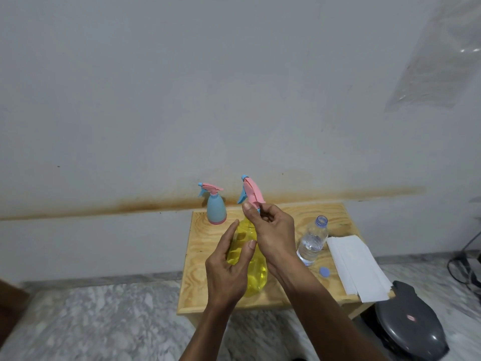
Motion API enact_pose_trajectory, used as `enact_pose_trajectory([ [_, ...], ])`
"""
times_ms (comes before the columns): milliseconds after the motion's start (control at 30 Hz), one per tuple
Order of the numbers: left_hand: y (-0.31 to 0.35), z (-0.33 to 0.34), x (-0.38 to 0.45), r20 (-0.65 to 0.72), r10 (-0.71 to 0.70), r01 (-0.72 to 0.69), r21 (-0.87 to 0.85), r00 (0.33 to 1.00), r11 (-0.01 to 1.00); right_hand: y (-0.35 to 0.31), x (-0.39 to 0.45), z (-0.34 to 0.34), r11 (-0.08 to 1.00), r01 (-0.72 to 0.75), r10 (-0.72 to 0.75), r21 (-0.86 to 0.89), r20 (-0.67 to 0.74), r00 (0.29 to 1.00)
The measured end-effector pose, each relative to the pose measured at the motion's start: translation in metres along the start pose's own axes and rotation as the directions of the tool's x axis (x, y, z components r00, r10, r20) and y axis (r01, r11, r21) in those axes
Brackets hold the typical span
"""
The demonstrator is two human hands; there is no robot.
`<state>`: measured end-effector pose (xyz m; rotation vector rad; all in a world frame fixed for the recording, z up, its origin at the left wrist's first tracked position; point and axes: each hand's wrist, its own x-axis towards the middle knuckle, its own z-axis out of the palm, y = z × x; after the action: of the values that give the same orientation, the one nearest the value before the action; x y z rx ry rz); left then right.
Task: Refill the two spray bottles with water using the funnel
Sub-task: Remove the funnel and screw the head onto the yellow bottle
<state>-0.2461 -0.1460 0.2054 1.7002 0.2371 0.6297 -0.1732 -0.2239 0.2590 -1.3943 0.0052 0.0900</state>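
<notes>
Unscrewing pink spray head (250, 192): right hand (270, 230) pinches collar; left hand (229, 264), fingers loosely spread, steadies yellow bottle (256, 278) at frame centre on wooden table (200, 259). Keep bottle upright, twist collar only. Blue bottle (216, 208) behind, capped; open water bottle (312, 241) right. Funnel not visible.

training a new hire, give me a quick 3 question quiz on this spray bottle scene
1. True or false: the water bottle has its cap on.
2. What does the right hand grip? A) spray head B) blue cap C) papers
3. What colour is the spray bottle beside the left hand?

Key: 1 false, the blue cap lies on the table. 2 A, the spray head. 3 yellow.
</notes>
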Motion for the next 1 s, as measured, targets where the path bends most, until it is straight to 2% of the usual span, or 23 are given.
enact_pose_trajectory([
  [167, 0.000, -0.001, 0.000, 0.008, -0.031, 0.032, -0.045, 0.999, 0.998, -0.004, 0.003, -0.003, 1.000, 0.016, -0.016, -0.022, 0.007, 1.000],
  [333, -0.004, -0.006, 0.001, 0.035, -0.085, 0.088, -0.104, 0.996, 0.991, -0.008, 0.011, 0.001, 0.990, 0.013, -0.006, -0.142, 0.050, 0.999],
  [467, -0.008, -0.008, -0.006, 0.091, -0.094, 0.101, -0.079, 0.991, 0.992, -0.013, 0.010, 0.003, 0.955, 0.102, -0.063, -0.279, 0.144, 0.988],
  [600, -0.011, -0.005, -0.014, 0.106, -0.114, 0.122, -0.076, 0.988, 0.990, -0.006, 0.006, 0.005, 0.907, 0.150, -0.120, -0.393, 0.101, 0.988],
  [767, -0.031, 0.003, -0.031, 0.158, -0.221, 0.234, -0.069, 0.962, 0.970, 0.016, 0.000, -0.007, 0.856, 0.058, -0.066, -0.514, 0.001, 0.998],
  [867, -0.056, 0.010, -0.050, 0.182, -0.260, 0.257, 0.044, 0.948, 0.965, 0.044, 0.000, -0.019, 0.811, -0.001, -0.028, -0.585, -0.040, 0.999],
  [1000, -0.079, 0.023, -0.080, 0.155, -0.379, 0.365, 0.109, 0.912, 0.925, 0.096, -0.001, -0.035, 0.793, -0.112, 0.045, -0.599, -0.125, 0.991],
])
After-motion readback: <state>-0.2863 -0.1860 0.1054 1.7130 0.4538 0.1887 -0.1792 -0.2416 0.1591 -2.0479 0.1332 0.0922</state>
